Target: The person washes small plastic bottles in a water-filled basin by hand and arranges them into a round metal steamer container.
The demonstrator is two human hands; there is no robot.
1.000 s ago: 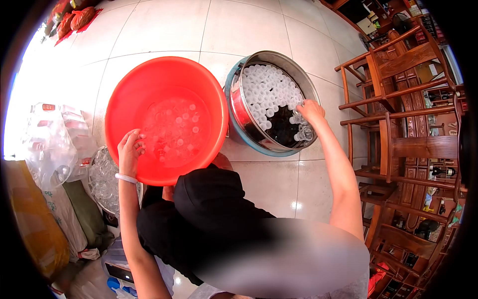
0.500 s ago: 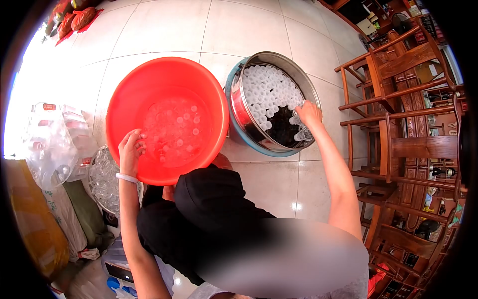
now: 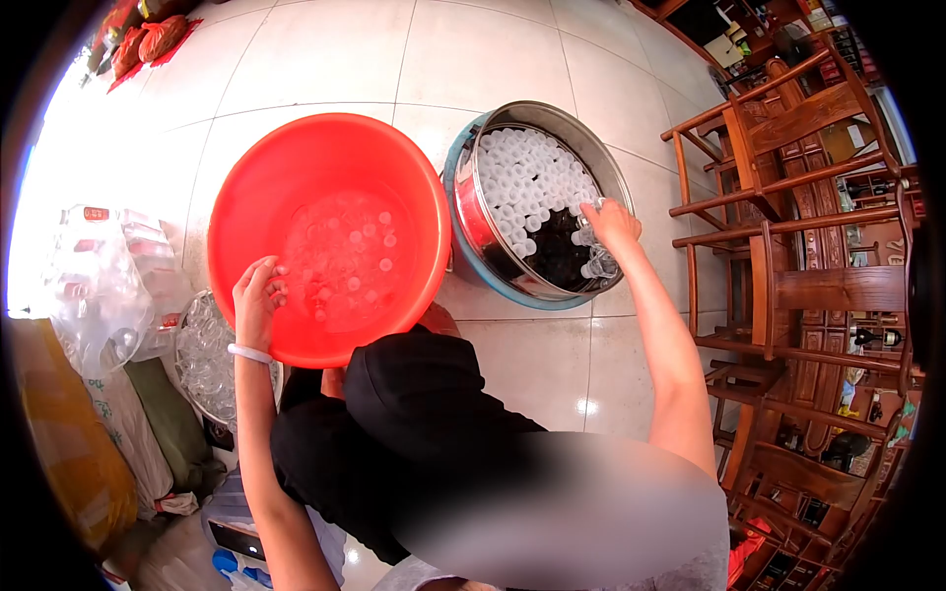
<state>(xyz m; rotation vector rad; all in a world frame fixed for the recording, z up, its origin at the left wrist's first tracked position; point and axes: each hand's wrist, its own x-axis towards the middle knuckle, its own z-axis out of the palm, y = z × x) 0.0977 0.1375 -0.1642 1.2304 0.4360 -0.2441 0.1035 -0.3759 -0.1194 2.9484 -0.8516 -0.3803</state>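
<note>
A big red basin point(image 3: 261, 197) stands on the tiled floor, with water and several small translucent caps in it. Over its left rim rests my left hand point(image 3: 258, 286), fingers curled, and whatever they may hold is too small to name. Right of the basin, a round steel pan point(image 3: 480, 212) sits in a blue basin point(image 3: 455, 167). White translucent cups point(image 3: 532, 172) are packed upright across much of the pan, whose dark bottom shows at the lower right. My right hand point(image 3: 613, 223) is at the pan's right side, fingers closed on a clear cup point(image 3: 588, 234), beside other clear cups.
At the left are a tray of clear glassy pieces point(image 3: 205, 355), a plastic bag of packages point(image 3: 94, 286) and a yellow-brown wrapped bundle point(image 3: 74, 424). Wooden chairs point(image 3: 838, 291) line the right side. A phone point(image 3: 236, 539) lies at the lower left.
My right hand has shifted slightly left and stays at the pan's right side. My left hand has hardly moved at the red basin's rim.
</note>
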